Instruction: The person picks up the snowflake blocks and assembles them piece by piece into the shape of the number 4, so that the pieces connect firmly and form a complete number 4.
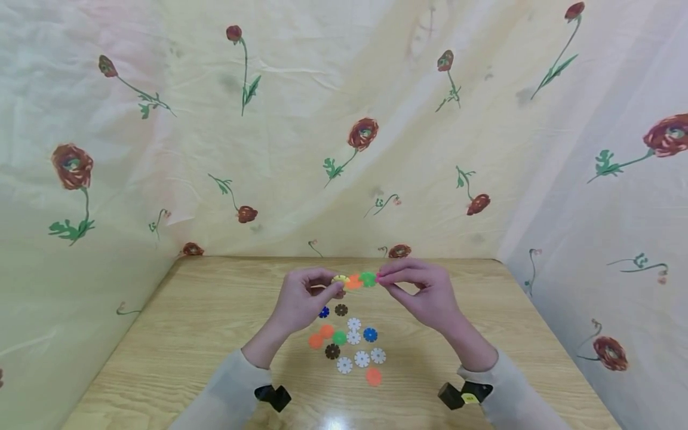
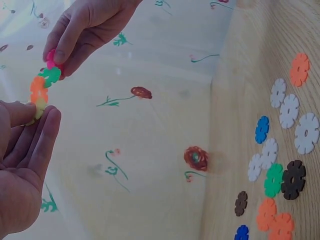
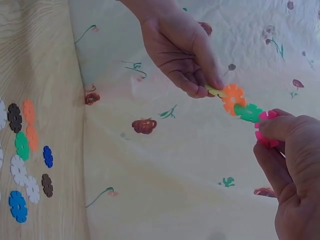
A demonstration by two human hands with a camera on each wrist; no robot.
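Above the table, both hands hold a short chain of notched flower discs: yellow, orange [image 3: 233, 99], green [image 3: 248, 112] and pink [image 3: 267, 138]. The left hand [image 1: 309, 300] pinches the yellow disc [image 2: 39, 111] between thumb and fingers at one end. At the other end, the right hand [image 1: 424, 294] pinches the pink disc [image 2: 52, 59], partly hidden by its fingertips. In the right wrist view the orange and green discs join between the left hand [image 3: 180, 47] and the right hand [image 3: 300, 165].
Several loose discs lie on the wooden table [image 1: 215, 334] below the hands, among them white [image 1: 362, 359], blue [image 1: 370, 334], brown [image 1: 332, 351], green [image 1: 339, 337] and orange [image 1: 373, 376]. A flower-patterned cloth [image 1: 301, 179] stands behind and at both sides.
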